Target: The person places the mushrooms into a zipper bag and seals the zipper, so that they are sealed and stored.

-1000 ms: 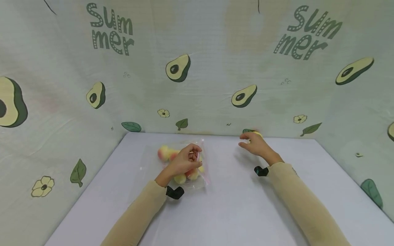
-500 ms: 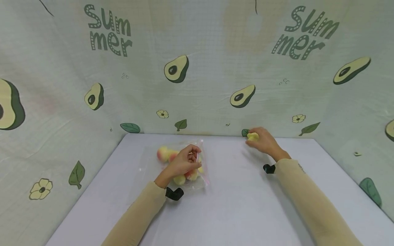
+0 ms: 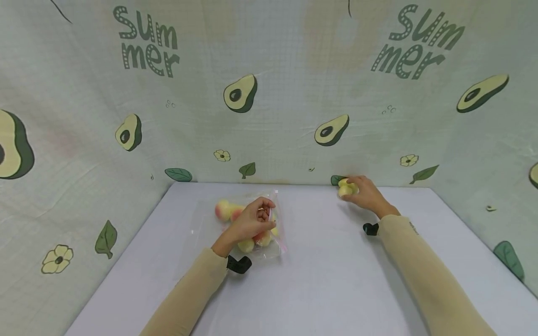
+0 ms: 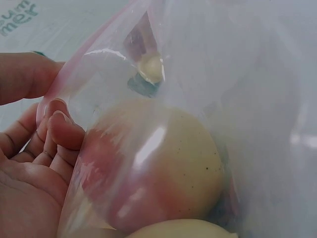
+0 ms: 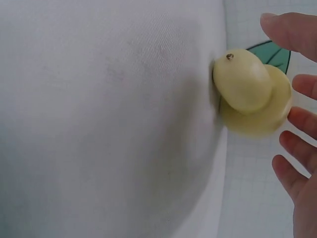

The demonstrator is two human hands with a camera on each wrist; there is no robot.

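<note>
A clear plastic zip bag (image 3: 271, 252) with a pink-edged mouth lies on the table, several red-and-yellow fruits (image 3: 223, 210) inside. My left hand (image 3: 250, 223) holds the bag at its mouth, fingers curled by the pink rim (image 4: 74, 64). Close up in the left wrist view, one round, speckled red-and-yellow fruit (image 4: 158, 168) shows through the plastic. At the table's back edge, my right hand (image 3: 366, 193) is beside pale yellow fruits: a smaller one (image 5: 242, 82) in front of a larger one (image 5: 255, 124). Its fingers are spread apart; one fingertip appears to touch the larger fruit.
A cloth wall (image 3: 286, 158) printed with avocados and leaves rises right behind the white table (image 3: 319, 280) and along both sides. The yellow fruits sit close against it. A black wrist camera (image 3: 238, 264) hangs under the left wrist.
My right hand has shifted rightward from in front of the yellow fruits to their right side, and more of the fruits shows now. The left hand and the bag stay put.
</note>
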